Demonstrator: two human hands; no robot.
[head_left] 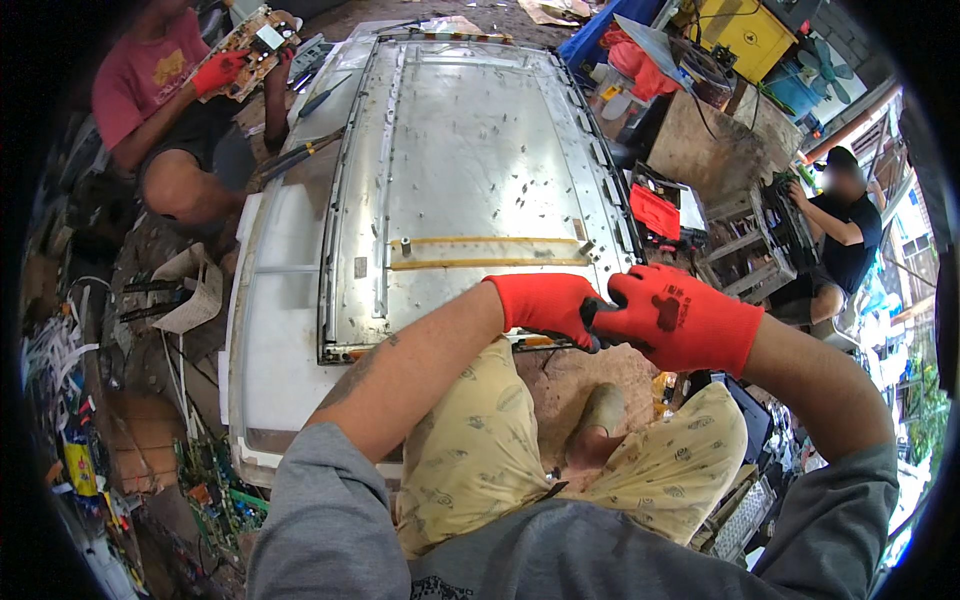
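My left hand [545, 303], in a red work glove with dark-coated fingers, meets my right hand [690, 318] above the near edge of a large metal panel. The right hand wears a matching red glove with a dark patch on its back. Both hands have their fingers curled and pressed together where they touch. Whatever may be pinched between them is hidden. Beneath and beyond lies the flat silver panel [470, 150], dotted with small dark bits and crossed by two yellowish strips [490, 264]. Its black-edged frame rests over a white casing [275, 300].
At the far left a person in red gloves holds a circuit board [250, 50]. Long-handled cutters [300, 155] and a screwdriver [325, 95] lie by the panel's left edge. A red tray [655, 212] stands to the right. Another person works beyond a wooden crate [745, 245].
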